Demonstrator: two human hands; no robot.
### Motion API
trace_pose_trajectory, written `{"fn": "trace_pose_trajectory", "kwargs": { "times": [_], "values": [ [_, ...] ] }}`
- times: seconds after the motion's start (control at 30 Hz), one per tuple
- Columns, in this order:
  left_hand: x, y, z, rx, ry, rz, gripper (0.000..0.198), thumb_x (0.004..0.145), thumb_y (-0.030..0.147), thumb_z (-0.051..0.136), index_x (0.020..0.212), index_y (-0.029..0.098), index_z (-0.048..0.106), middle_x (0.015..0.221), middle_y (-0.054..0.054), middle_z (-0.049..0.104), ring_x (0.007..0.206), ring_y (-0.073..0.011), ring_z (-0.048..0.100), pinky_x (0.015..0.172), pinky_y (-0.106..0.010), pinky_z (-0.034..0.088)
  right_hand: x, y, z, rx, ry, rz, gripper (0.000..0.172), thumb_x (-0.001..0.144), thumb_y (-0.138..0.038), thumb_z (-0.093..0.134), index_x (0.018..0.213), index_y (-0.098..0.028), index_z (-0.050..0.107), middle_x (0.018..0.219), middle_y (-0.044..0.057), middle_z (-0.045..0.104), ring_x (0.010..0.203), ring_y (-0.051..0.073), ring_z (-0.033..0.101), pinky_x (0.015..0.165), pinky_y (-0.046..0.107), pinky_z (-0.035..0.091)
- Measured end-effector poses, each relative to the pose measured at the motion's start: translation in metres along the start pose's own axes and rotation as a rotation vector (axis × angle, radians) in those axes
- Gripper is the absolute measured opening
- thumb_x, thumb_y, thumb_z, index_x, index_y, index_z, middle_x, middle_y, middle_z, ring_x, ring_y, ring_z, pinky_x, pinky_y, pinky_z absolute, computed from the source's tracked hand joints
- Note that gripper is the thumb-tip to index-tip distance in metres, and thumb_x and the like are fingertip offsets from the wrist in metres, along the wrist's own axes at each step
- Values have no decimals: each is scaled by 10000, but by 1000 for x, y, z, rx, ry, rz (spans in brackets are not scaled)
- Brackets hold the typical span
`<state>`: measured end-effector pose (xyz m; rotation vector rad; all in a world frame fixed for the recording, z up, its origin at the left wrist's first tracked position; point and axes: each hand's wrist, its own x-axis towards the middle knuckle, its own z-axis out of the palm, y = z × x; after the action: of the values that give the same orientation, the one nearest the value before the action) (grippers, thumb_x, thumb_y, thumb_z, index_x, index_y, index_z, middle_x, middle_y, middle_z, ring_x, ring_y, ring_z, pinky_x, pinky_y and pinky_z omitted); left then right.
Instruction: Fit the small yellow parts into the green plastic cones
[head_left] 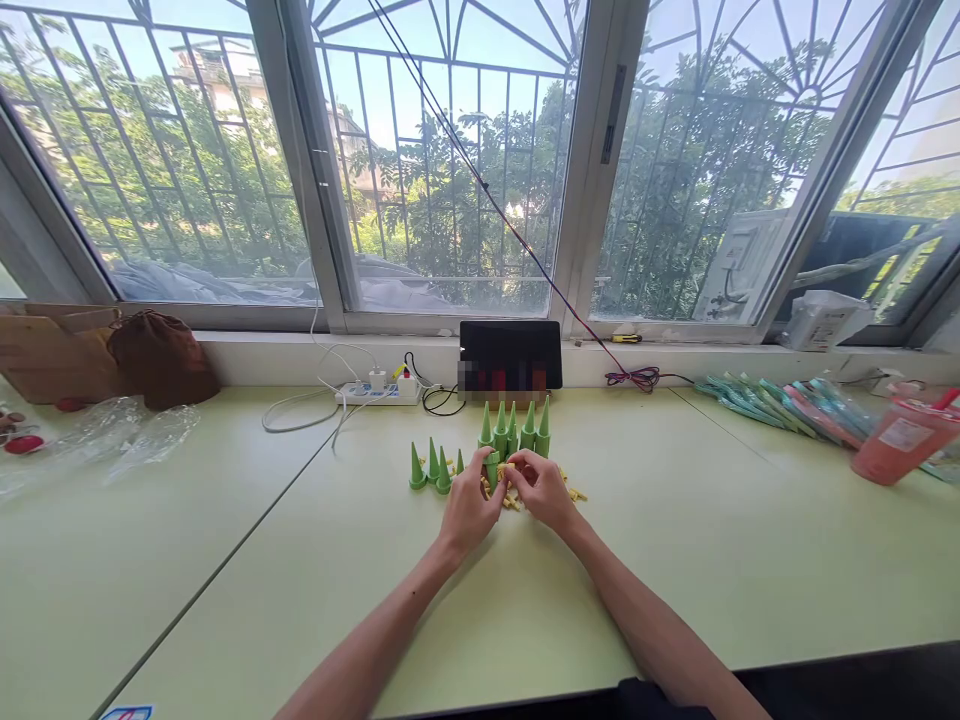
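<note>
My left hand (pixel 469 508) is closed around a green plastic cone piece (pixel 492 466), its wide end up. Close beside it, the fingertips of my right hand (pixel 547 492) pinch a small yellow piece (pixel 505 470) against or near the green part; whether the two touch I cannot tell. Several loose yellow pieces (pixel 511 503) lie on the table under and around my hands. Behind them stands a group of tall green cones (pixel 528 428). Shorter green cones (pixel 417 466) stand upright to the left.
A dark tablet (pixel 510 358) leans at the window sill, near a power strip (pixel 375 392) with cables. At the right are a red drink cup (pixel 906 440) and flat plastic packets (pixel 780 405). A brown bag (pixel 161 358) and clear plastic wrap (pixel 127 428) occupy the left of the table (pixel 315 600).
</note>
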<state>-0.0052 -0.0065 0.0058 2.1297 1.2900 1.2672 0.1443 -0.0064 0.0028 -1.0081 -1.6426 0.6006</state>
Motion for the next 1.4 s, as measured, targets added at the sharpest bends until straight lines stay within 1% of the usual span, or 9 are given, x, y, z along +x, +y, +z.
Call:
{"fn": "trace_pose_trajectory", "kwargs": {
  "times": [0.1,0.43,0.6,0.73,0.83,1.07,1.23,1.4],
  "values": [
    [0,1,0,7,2,7,358,869,349,498,1200,215,466,683,43,504,515,-99,454,496,-207,332,0,0,0,11,-5,5,217,892,-381,526,846,-179,590,691,16,596,563,136,533,515,239,419],
    [0,1,-1,8,-13,6,387,871,372,506,1219,211,455,663,48,485,509,-104,455,494,-212,337,1,2,0,-3,0,2,259,901,-398,503,782,-181,579,636,2,554,527,125,479,488,233,383],
    [0,0,0,3,-4,5,380,871,370,499,1215,213,463,671,43,502,509,-107,474,488,-211,340,0,2,1,9,3,-8,232,892,-394,521,822,-181,583,691,13,589,559,131,516,515,235,410],
    [1,1,-1,-9,6,-12,380,863,364,502,1209,211,466,672,40,520,509,-109,483,486,-210,346,1,1,0,8,17,-2,220,875,-400,550,874,-184,588,699,8,598,533,122,502,489,230,400],
    [1,1,-2,-18,2,-16,378,858,365,507,1200,209,469,673,40,529,509,-107,486,487,-209,352,1,-2,-1,10,5,7,226,872,-404,556,888,-183,598,698,10,604,524,120,494,472,228,390],
    [0,0,-1,-17,28,8,376,848,351,514,1195,208,492,666,37,532,515,-111,498,490,-211,366,1,-1,-1,6,-3,2,216,872,-390,554,880,-181,607,693,12,603,527,119,490,469,228,382],
    [0,1,-1,-16,61,32,362,831,336,527,1169,207,516,685,25,557,532,-118,522,507,-219,396,0,-2,-1,-11,7,8,242,871,-415,550,880,-181,612,692,15,607,539,129,517,483,235,405],
    [1,1,-1,-13,42,18,365,847,345,518,1184,208,500,706,25,567,525,-109,509,505,-212,382,1,-2,-2,-9,1,-13,227,868,-396,555,888,-177,613,713,19,606,539,123,508,492,236,401]
  ]
}}
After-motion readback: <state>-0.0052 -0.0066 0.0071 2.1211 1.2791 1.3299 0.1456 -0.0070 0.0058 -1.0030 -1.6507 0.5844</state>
